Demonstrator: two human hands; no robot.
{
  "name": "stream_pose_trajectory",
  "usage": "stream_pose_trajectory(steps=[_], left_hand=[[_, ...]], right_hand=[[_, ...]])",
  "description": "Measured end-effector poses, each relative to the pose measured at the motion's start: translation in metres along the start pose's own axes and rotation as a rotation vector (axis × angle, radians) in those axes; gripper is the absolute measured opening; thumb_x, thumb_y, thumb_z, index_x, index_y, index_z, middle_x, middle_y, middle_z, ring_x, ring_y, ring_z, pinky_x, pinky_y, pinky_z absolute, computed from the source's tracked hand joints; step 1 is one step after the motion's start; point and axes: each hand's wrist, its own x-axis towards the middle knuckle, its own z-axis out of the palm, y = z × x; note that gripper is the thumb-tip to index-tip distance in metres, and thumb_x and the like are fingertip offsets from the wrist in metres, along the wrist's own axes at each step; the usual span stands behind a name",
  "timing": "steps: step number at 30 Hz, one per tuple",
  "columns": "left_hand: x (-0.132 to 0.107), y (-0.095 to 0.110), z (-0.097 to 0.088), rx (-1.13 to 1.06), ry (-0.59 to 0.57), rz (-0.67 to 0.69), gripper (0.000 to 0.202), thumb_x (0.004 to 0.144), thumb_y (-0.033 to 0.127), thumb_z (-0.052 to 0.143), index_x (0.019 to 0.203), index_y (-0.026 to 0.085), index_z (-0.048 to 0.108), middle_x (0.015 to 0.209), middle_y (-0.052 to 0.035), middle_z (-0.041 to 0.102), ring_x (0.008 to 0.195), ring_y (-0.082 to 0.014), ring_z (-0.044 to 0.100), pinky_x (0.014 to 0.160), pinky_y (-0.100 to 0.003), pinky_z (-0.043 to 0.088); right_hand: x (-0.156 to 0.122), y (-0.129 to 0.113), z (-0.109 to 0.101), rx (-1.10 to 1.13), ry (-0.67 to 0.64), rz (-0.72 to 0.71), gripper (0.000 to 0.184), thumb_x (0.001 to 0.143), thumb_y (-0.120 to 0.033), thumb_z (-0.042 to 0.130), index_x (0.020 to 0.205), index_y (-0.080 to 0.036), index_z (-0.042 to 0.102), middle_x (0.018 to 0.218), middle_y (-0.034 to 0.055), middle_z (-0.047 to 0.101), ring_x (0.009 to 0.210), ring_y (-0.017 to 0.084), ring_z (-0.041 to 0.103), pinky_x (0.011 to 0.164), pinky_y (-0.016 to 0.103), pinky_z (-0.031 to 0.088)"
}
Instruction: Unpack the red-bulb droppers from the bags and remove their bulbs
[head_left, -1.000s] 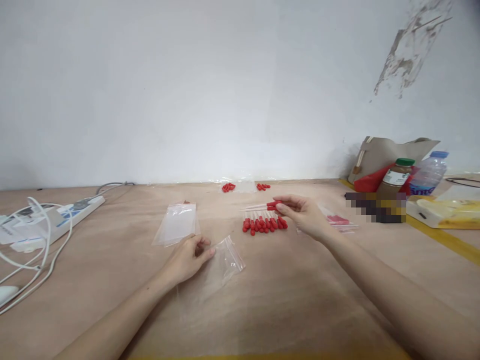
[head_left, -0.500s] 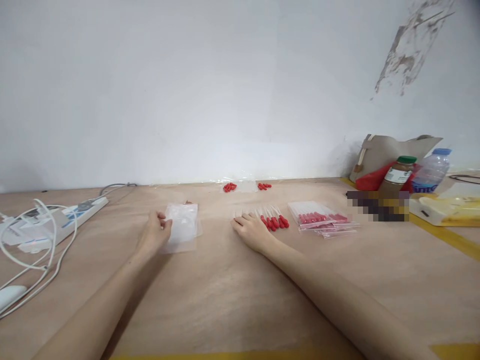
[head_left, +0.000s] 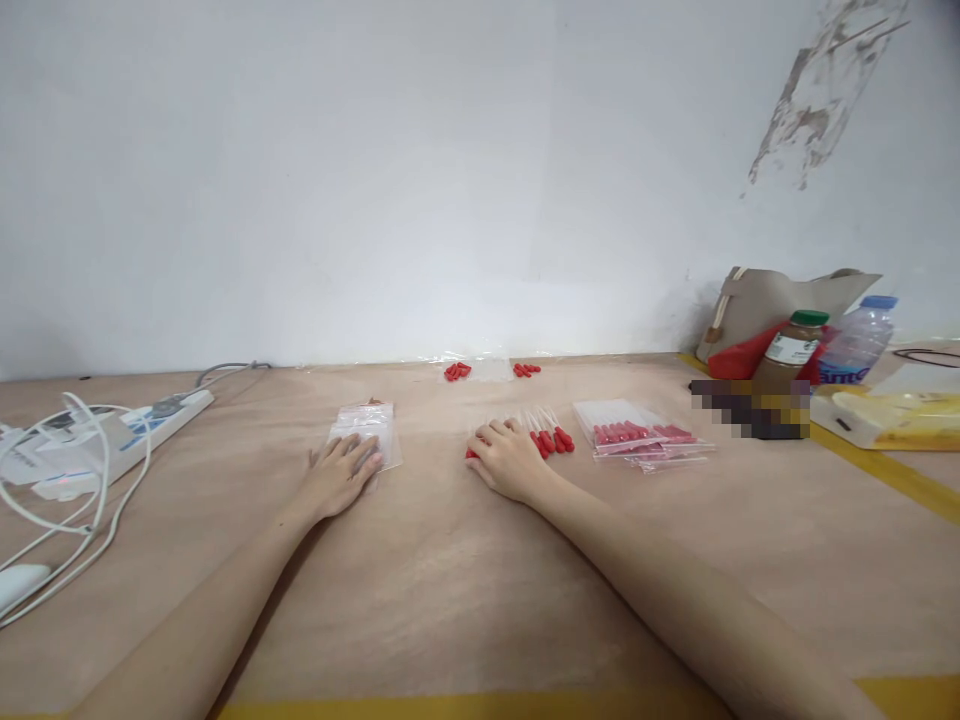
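My left hand (head_left: 343,477) lies palm down with its fingers spread over the lower part of a stack of clear zip bags (head_left: 375,420). It rests on them without gripping. To the right, my right hand (head_left: 512,460) is palm down over a row of white sticks with red bulb tips (head_left: 559,440). Its fingers are bent and slightly apart, and they cover part of the row. One red tip shows beside the thumb. Further right lie zip bags filled with red-tipped sticks (head_left: 637,435), overlapping one another.
By the wall lie two small groups of red tips (head_left: 457,371) in clear plastic. A power strip (head_left: 161,440) with looped white cables stands at the left. At the right are a beige bag (head_left: 780,300), a green-capped bottle (head_left: 784,355), a clear bottle (head_left: 859,340) and a yellow packet (head_left: 900,418).
My left hand has moved right from the bags' left edge, turned palm down and spread its fingers over them. My right hand has shifted slightly over the sticks.
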Motion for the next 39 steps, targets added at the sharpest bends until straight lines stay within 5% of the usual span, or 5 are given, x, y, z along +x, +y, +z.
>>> stream_pose_trajectory(steps=[7, 14, 25, 31, 39], left_hand=[[-0.021, 0.032, -0.011, -0.193, 0.412, 0.296, 0.035, 0.084, 0.040, 0.040, 0.107, 0.021, 0.058, 0.113, -0.0079, 0.055, 0.110, -0.0235, 0.045, 0.098, -0.037, 0.030], [-0.039, 0.070, 0.000, -0.389, 0.062, 0.515, 0.033, 0.085, 0.037, 0.039, 0.110, 0.022, 0.055, 0.115, -0.0066, 0.053, 0.105, -0.0197, 0.050, 0.091, -0.031, 0.039], [-0.038, 0.068, -0.004, -0.475, 0.005, 0.518, 0.030, 0.085, 0.036, 0.040, 0.104, 0.022, 0.059, 0.112, -0.0069, 0.054, 0.102, -0.0200, 0.051, 0.088, -0.033, 0.041], [-0.046, 0.076, -0.006, -0.572, -0.005, 0.515, 0.026, 0.083, 0.034, 0.043, 0.096, 0.022, 0.062, 0.100, -0.0054, 0.059, 0.086, -0.0165, 0.056, 0.075, -0.028, 0.046], [-0.049, 0.100, -0.005, -0.635, 0.018, 0.518, 0.022, 0.082, 0.033, 0.046, 0.092, 0.020, 0.062, 0.093, -0.0043, 0.059, 0.082, -0.0155, 0.055, 0.075, -0.028, 0.043]], right_hand=[[-0.056, 0.077, -0.039, -0.008, 0.068, 0.473, 0.029, 0.086, -0.031, 0.039, 0.082, -0.018, 0.065, 0.092, 0.0092, 0.063, 0.091, 0.023, 0.052, 0.079, 0.036, 0.030], [-0.112, 0.144, -0.045, -0.036, -0.188, 1.100, 0.066, 0.069, -0.062, 0.048, 0.106, -0.009, 0.056, 0.100, 0.0193, 0.061, 0.096, 0.033, 0.054, 0.076, 0.041, 0.038], [-0.107, 0.135, -0.063, 0.593, -0.069, 1.029, 0.020, 0.071, -0.035, 0.058, 0.079, -0.017, 0.061, 0.060, 0.0025, 0.062, 0.053, 0.014, 0.056, 0.049, 0.025, 0.042], [-0.100, 0.086, -0.105, 1.120, -0.401, 0.937, 0.028, 0.058, -0.042, 0.072, 0.062, -0.015, 0.063, 0.057, 0.0050, 0.063, 0.053, 0.013, 0.059, 0.050, 0.024, 0.050], [-0.093, 0.005, -0.093, 1.474, -0.712, 0.581, 0.040, 0.066, -0.042, 0.066, 0.095, -0.015, 0.057, 0.068, 0.0017, 0.066, 0.049, 0.008, 0.058, 0.051, 0.020, 0.048]])
